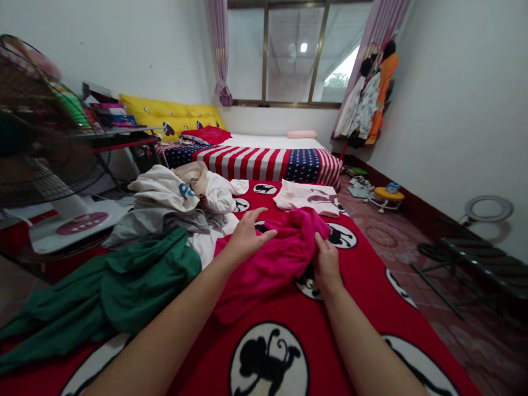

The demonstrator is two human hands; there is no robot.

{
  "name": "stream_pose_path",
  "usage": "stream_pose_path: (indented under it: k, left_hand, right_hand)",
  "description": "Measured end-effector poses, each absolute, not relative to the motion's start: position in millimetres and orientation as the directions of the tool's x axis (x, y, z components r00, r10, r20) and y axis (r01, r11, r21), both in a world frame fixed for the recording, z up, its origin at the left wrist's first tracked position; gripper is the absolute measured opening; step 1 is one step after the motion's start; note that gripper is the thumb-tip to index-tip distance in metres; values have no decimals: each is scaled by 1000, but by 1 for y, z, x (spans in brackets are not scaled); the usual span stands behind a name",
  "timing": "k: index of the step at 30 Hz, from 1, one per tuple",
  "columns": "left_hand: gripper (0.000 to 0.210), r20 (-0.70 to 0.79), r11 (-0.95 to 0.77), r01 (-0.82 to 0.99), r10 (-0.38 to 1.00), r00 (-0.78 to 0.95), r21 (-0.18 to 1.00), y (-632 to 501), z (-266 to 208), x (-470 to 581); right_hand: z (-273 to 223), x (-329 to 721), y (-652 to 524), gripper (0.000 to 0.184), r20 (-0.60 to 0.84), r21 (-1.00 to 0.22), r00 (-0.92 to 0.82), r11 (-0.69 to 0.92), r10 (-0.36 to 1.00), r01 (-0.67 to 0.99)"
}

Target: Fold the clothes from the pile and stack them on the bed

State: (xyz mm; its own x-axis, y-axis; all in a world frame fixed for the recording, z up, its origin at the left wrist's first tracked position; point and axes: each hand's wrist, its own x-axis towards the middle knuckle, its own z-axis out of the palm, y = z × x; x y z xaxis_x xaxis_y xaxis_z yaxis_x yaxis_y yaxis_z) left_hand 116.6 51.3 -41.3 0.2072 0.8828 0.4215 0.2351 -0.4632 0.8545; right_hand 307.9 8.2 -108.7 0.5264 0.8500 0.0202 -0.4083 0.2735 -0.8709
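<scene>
A crumpled bright pink garment [264, 269] lies on the red blanket [355, 341] with round monkey prints, between my two arms. My right hand [328, 261] pinches the right edge of this garment with thumb and fingers. Above its left part, my left hand [249, 234] has the thumb and fingers spread apart and grips nothing. To the left, a green garment [136, 286] is spread in loose folds. Behind it rises a heap of white and grey clothes [165, 190]. A pale pink shirt [307, 198] lies flat beyond the pink garment.
A standing fan [74, 220] is at the left, before a cluttered desk [119, 132]. Beyond the red blanket is a bed with a striped, starred cover [251, 162]. On the right floor stand a small yellow stool [390, 193] and a dark folding seat [487, 264] beside a ring light [489, 199].
</scene>
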Motion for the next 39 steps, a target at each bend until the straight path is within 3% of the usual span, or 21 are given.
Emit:
stream_pose_path:
  k: [3,7,11,16,22,26,30,34,39]
  left_hand:
    - [34,352,-385,234,920,171,893,51,-65,105]
    - [24,302,-366,214,911,281,906,41,-75,113]
    - [29,285,-327,82,902,325,941,36,-82,124]
    - [11,353,-406,166,894,275,899,35,-83,122]
    - [11,338,-368,129,919,203,921,42,-70,110]
    - [29,293,-294,1,950,106,956,51,-58,96]
    - [39,243,-235,-172,970,28,957,48,-40,89]
    - [41,262,-245,-348,965,1,905,36,-17,88]
    - [40,338,-339,-389,938,-75,856,30,3,80]
  right_hand:
    - [-103,307,11,38,-26,-816,527,287,849,-502]
    - [-94,294,3,45,60,-853,304,207,951,-479]
    - [-85,279,-11,48,173,-924,46,178,984,-339]
    - [-76,269,-18,43,190,-978,-62,183,980,-102]
    - [-73,291,-8,3,122,-971,83,101,989,217]
    - [-63,309,-6,5,53,-998,213,46,976,37]
    - [-41,312,-12,28,116,-954,398,214,910,-211]
    - [-14,311,-24,31,177,-906,481,333,859,-261]
    - [3,318,-34,31,229,-888,509,392,830,-241]
